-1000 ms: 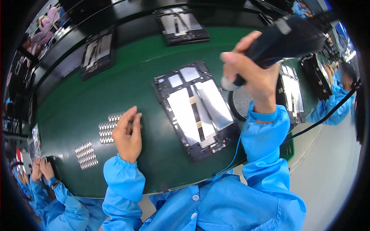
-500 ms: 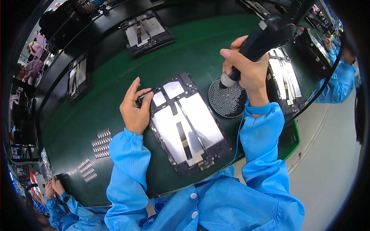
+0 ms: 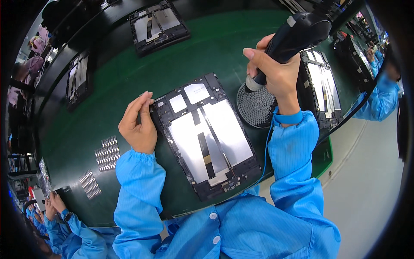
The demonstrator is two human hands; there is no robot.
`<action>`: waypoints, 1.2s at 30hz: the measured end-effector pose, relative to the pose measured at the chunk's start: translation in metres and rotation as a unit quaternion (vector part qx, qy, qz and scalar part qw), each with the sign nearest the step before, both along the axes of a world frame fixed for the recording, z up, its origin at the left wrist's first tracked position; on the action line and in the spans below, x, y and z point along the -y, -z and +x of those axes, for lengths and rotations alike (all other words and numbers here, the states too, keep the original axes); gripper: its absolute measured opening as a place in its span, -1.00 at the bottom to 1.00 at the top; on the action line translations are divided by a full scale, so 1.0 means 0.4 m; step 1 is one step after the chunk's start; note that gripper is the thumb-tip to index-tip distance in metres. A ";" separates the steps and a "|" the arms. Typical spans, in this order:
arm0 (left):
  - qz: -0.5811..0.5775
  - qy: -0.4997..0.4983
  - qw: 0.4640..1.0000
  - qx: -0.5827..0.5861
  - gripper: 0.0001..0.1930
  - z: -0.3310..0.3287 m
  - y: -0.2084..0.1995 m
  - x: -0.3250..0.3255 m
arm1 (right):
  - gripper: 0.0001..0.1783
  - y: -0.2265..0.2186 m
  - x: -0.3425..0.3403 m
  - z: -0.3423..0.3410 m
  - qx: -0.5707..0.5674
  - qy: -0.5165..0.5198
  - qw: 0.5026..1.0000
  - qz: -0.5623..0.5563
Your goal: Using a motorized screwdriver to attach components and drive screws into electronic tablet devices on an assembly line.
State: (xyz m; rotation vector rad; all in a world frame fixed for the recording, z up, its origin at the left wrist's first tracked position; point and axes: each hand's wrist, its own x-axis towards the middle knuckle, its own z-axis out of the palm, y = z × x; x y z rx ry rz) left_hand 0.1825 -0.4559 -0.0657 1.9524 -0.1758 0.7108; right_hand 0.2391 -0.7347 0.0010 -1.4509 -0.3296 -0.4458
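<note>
An opened tablet (image 3: 215, 134) lies on the green table in front of me, its silvery battery and black frame facing up. At its upper left corner, the thumb and fingertips of my left hand (image 3: 140, 125) are pinched together on the edge. My right hand (image 3: 280, 77) is wrapped round a black electric screwdriver (image 3: 293, 39), tilted with its pale nose pointing down. The nose hangs over the upper left of a round screw tray (image 3: 257, 108) full of small holes. The nose and my hand hide part of the tray, and the screwdriver's bit is not visible.
Other opened tablets stand at the far side (image 3: 157, 26), at the left (image 3: 77, 80) and at the right (image 3: 321, 86). Sheets of small parts (image 3: 107, 154) lie on the left. A blue cord (image 3: 266, 151) runs from my right wristband. Co-workers sit on both sides.
My left hand has moved left, and its spread fingers have come together at the tablet's corner. The screwdriver stays over the tray, nearly unchanged. The view has shifted slightly.
</note>
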 end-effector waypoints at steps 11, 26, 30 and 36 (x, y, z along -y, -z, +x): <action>-0.021 -0.021 0.995 -0.099 -0.87 -0.179 -0.030 -0.001 | -0.84 0.014 0.020 0.014 0.012 0.004 1.000 -0.009; -0.076 0.013 0.982 -0.170 -0.84 -0.299 -0.028 -0.063 | -0.70 -0.094 -0.078 -0.102 0.019 -0.097 0.990 0.100; 0.048 0.077 0.990 -0.110 -0.78 -0.299 -0.026 -0.085 | -0.71 -0.095 -0.191 -0.127 0.012 -0.146 0.985 0.087; 0.065 0.095 0.988 -0.105 -0.72 -0.313 -0.017 -0.078 | -0.74 -0.092 -0.342 -0.144 -0.037 -0.220 0.972 0.071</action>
